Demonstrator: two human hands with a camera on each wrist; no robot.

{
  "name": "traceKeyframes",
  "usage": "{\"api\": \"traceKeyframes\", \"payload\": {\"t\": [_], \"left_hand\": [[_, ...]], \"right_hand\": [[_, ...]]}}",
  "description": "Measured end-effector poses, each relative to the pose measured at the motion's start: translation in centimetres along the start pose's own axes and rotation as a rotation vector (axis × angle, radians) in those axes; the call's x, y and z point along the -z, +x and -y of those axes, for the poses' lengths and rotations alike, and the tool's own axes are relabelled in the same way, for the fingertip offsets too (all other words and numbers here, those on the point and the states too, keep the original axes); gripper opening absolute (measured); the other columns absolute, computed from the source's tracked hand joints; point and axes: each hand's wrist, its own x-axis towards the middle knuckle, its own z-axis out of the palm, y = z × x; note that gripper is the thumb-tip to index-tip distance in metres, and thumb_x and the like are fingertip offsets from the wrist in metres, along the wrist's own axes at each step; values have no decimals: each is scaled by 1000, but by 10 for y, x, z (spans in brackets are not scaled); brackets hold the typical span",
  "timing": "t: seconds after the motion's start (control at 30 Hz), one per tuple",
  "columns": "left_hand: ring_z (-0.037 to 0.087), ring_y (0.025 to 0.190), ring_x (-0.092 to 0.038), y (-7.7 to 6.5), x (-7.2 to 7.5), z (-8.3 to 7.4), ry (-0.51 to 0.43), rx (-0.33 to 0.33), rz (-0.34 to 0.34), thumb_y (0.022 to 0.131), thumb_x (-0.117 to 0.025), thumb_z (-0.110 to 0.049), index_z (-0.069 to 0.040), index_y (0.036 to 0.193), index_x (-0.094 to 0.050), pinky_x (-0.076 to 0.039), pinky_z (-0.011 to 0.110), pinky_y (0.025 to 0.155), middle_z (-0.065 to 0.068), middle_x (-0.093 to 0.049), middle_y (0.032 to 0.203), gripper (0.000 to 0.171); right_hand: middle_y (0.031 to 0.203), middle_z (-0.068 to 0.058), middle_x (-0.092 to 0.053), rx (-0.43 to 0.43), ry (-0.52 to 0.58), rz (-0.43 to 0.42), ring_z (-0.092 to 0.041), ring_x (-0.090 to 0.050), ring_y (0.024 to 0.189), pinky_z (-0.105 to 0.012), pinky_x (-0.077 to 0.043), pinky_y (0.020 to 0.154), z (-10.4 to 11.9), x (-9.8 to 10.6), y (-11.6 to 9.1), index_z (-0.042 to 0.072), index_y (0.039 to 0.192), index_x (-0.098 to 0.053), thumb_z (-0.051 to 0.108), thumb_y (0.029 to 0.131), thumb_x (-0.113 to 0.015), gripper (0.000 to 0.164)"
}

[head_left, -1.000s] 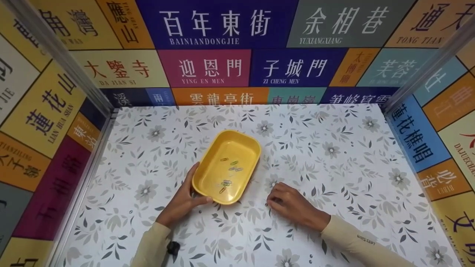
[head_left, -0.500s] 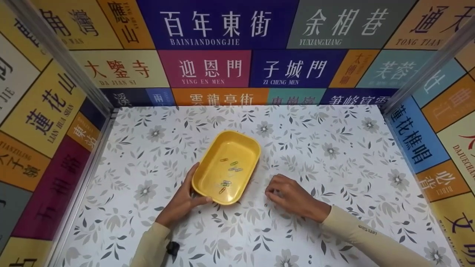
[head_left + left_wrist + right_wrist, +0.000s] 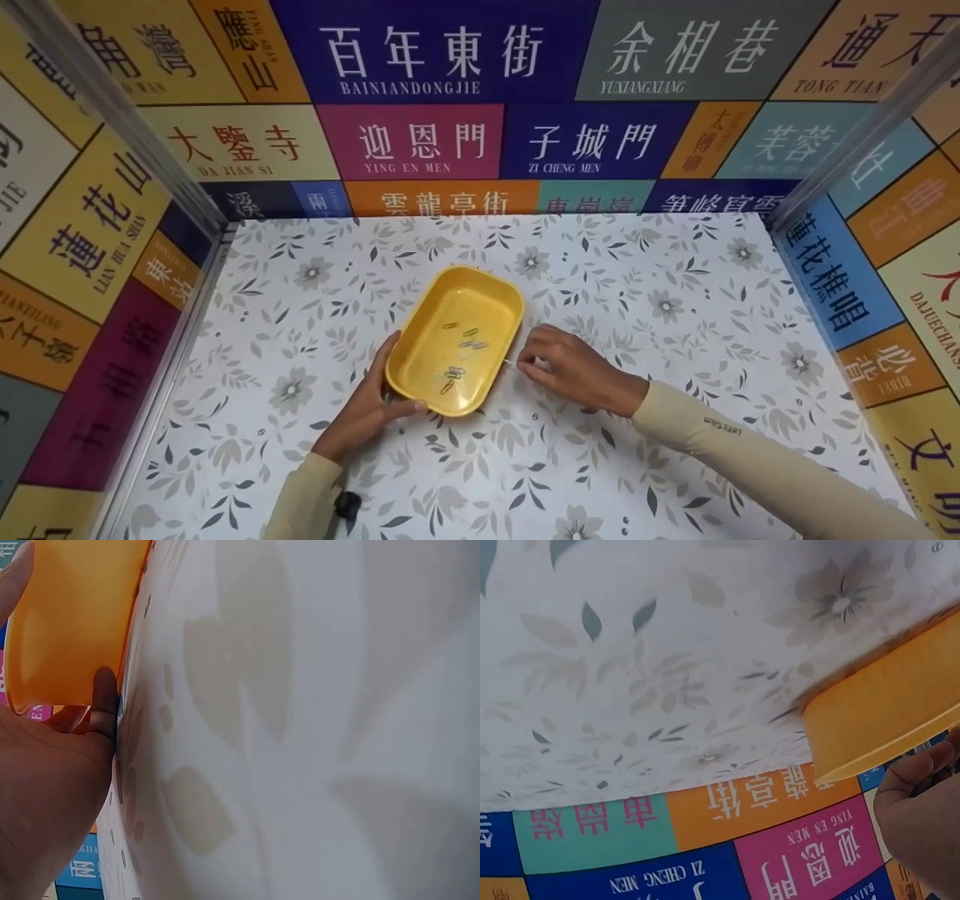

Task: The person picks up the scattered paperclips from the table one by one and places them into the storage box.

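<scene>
A yellow plastic tray point(image 3: 463, 300) lies on the floral table, with several paper clips point(image 3: 454, 373) scattered on its floor. My left hand point(image 3: 367, 416) holds its near left corner, thumb at the rim and fingers along the outer wall. In the left wrist view, a finger point(image 3: 105, 694) reaches down between the tray's wall point(image 3: 71, 637) and the tabletop. Just right of the tray, my right hand point(image 3: 574, 367) pinches a small pale paper clip point(image 3: 510, 363), its end poking out toward the tray's side. The fingers cover most of that clip.
White paper with grey flowers and leaves covers the table point(image 3: 675, 360). Sign-printed panels stand along the back point(image 3: 420, 139), left and right sides, joined by metal corner posts point(image 3: 161, 135). A small black object point(image 3: 347, 505) sits at the left wrist.
My right hand has risen from the tabletop and moved left and away from me, up to the tray's right side. The clip's end now shows at its fingertips. Left hand and tray hold still.
</scene>
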Motion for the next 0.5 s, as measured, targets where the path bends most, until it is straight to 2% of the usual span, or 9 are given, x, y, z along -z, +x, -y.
{"api": "traceKeyframes", "payload": {"t": [0.13,0.23,0.4,0.5], "left_hand": [[20,167,-23,3,-1,-1,-6,-21,11,85,-96,-23,-47,175,-16,-6,54,137,-11,-27,180,123],[21,168,-20,3,-1,-1,9,-10,12,84,-97,-29,-49,174,-15,-6,55,136,-11,-24,181,124],[24,169,-18,1,-1,-1,17,7,3,83,-98,-32,-48,175,-14,-3,58,136,-8,-23,182,125],[25,169,-17,0,-1,-1,16,24,-2,83,-98,-33,-46,176,-14,-1,60,135,-7,-21,183,125]], "right_hand": [[114,-3,-77,-13,-14,34,-19,-69,106,-36,-61,90,0,5,12,9,107,-84,11,103,-77,9],[121,-3,-77,-25,-10,57,-21,-70,112,-38,-60,96,-1,5,22,9,111,-84,11,104,-76,11],[117,-5,-77,-42,-30,91,-22,-69,109,-39,-60,96,-5,1,37,8,109,-84,12,104,-75,11],[109,-7,-76,-39,-54,115,-22,-68,103,-39,-60,92,-7,-3,45,5,108,-84,12,104,-75,12]]}}
